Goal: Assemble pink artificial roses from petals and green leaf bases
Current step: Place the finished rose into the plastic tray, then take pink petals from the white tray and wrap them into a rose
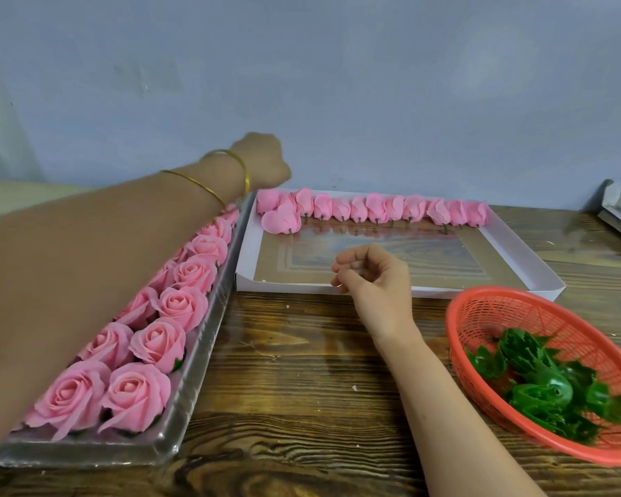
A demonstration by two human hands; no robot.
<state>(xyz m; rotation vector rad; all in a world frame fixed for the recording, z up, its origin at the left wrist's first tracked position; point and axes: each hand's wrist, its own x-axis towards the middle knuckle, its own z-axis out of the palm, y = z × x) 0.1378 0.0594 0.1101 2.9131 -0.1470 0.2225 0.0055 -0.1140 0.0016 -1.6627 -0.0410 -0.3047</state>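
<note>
Left forearm (pixel 87 252) is nearest, crossing diagonally from near-left to far-centre above the clear plastic tray (pixel 201 356). Tray sits on the wooden table (pixel 302 407), long axis near-left to far-right. It holds finished roses (pixel 137 392) in two rows along that axis, blooms facing up, green showing under a few near ones.

Right side, near: red basket (pixel 481 310) on the table with a heap of green leaf bases (pixel 545 385). They point every way; one cup in the middle has its hole turned toward the camera.

Mid: right hand (pixel 373 278) hovers over the near wall of the white box (pixel 509 242), forearm coming in from bottom right. Its fingers are loosely curled, thumb close to the index tip, nothing visible between them. Slightly blurred.

White box sits just beyond the clear tray's far end and left of the basket, long axis left to right, with a see-through bottom showing wood grain.

Far: petal buds (pixel 377 209) lie in one row along the box's far wall, row axis left to right. Each lies on its side, stem toward the camera, petal tip toward the wall. One extra bud sits in front of the row at the left end.

Left hand (pixel 262 163) is above the clear tray's far end, near the box's far-left corner, back of hand toward the camera, two gold bangles (pixel 244 174) on the wrist. Fingers hidden and blurred, so I can't tell their state or whether they hold anything.

Behind: plain grey-blue wall (pixel 373 84).
</note>
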